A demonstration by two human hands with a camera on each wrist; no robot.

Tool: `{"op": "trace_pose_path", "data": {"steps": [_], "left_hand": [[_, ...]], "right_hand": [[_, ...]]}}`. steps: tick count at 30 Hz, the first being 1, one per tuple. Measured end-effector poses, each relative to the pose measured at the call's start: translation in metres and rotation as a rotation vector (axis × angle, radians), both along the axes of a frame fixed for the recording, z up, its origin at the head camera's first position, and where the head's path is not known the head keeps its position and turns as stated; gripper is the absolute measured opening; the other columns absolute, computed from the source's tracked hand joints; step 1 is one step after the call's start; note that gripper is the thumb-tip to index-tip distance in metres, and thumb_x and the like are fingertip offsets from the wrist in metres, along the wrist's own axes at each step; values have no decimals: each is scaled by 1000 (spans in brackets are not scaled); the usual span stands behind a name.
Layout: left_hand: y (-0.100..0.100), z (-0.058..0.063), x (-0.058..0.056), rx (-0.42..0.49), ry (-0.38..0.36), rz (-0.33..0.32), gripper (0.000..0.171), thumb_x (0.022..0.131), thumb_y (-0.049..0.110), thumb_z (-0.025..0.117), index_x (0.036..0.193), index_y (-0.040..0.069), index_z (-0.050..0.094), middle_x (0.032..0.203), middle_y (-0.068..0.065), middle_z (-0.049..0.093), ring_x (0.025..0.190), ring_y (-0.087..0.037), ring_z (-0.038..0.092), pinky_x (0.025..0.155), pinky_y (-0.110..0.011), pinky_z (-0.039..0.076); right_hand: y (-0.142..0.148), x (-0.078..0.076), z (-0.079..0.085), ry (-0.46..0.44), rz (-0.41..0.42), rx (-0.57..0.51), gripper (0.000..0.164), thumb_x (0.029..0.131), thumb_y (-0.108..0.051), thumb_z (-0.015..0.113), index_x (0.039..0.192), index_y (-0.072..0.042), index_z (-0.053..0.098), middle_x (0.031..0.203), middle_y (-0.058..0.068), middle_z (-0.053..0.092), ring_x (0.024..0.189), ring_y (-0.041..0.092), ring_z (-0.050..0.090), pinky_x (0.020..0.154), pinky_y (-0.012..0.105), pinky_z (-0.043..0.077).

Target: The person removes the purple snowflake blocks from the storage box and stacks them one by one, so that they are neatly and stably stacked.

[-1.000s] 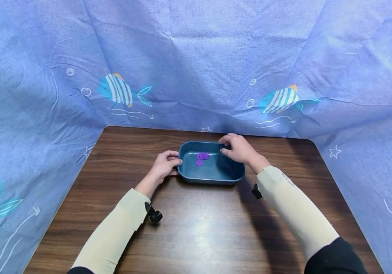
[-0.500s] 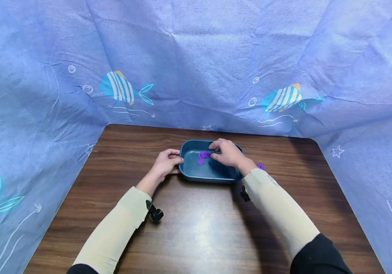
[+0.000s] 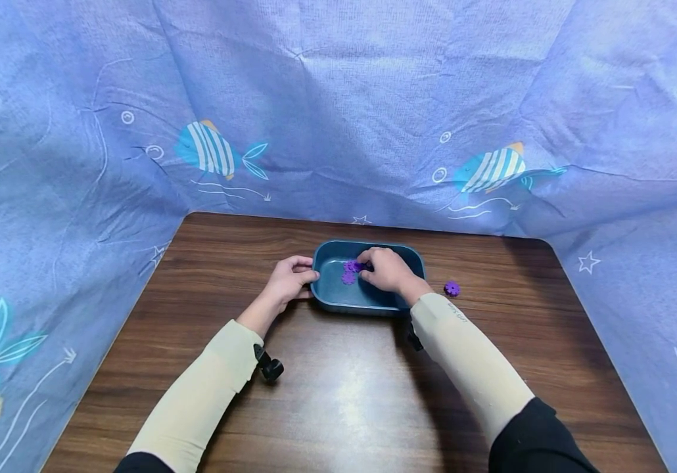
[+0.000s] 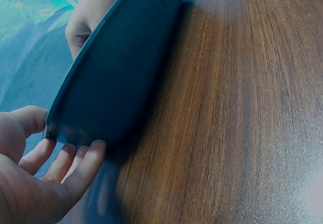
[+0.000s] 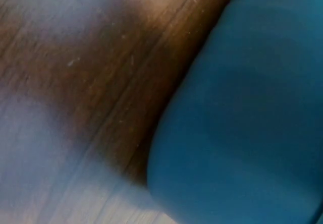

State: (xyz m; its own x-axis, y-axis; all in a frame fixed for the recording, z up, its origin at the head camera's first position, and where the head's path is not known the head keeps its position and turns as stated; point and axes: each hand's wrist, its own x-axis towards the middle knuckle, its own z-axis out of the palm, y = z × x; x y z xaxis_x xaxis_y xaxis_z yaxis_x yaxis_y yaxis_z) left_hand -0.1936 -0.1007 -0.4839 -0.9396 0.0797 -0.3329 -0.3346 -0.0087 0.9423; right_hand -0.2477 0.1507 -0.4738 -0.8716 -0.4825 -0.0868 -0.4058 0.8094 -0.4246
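A dark teal rectangular plastic bin (image 3: 365, 306) stands on the wooden table. My left hand (image 3: 282, 282) grips its left end, thumb over the rim and fingers against the outer wall, as the left wrist view also shows. Several purple notched discs (image 3: 348, 278) lie together in the bin's left half. My right hand (image 3: 387, 269) reaches down into the bin, with thumb and forefinger at either side of the rightmost disc (image 3: 359, 267). Whether they pinch it is too small to tell. The right wrist view shows only the bin's outer wall (image 5: 242, 113) and the table.
One purple notched disc (image 3: 452, 288) lies on the table (image 3: 492, 341) just right of the bin. A blue fish-print cloth (image 3: 338, 131) hangs behind the table and along both sides. Each forearm wears a pale sleeve with a black wrist camera (image 3: 269, 364).
My right hand has moved left and down from the bin's right rim to the purple discs. The disc on the table, hidden before, now shows. My left hand keeps its grip.
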Motion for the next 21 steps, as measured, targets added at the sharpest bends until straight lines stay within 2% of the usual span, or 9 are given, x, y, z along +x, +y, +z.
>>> {"op": "trace_pose_path", "data": {"steps": [9, 21], "left_hand": [[-1, 1, -1, -17, 4, -5, 45, 93, 1, 69, 136, -2, 56, 113, -11, 63, 103, -26, 67, 75, -39, 66], [0, 3, 1, -33, -7, -4, 43, 94, 1, 68, 136, -1, 57, 116, -12, 62, 107, -28, 66, 71, -34, 65]], "right_hand": [[1, 3, 0, 38, 14, 54, 27, 97, -21, 70, 121, -8, 75, 130, 9, 68, 122, 27, 63, 109, 46, 51], [-1, 4, 0, -7, 25, 60, 36, 98, -20, 70, 133, -9, 69, 133, 10, 67, 125, 27, 62, 109, 47, 51]]}}
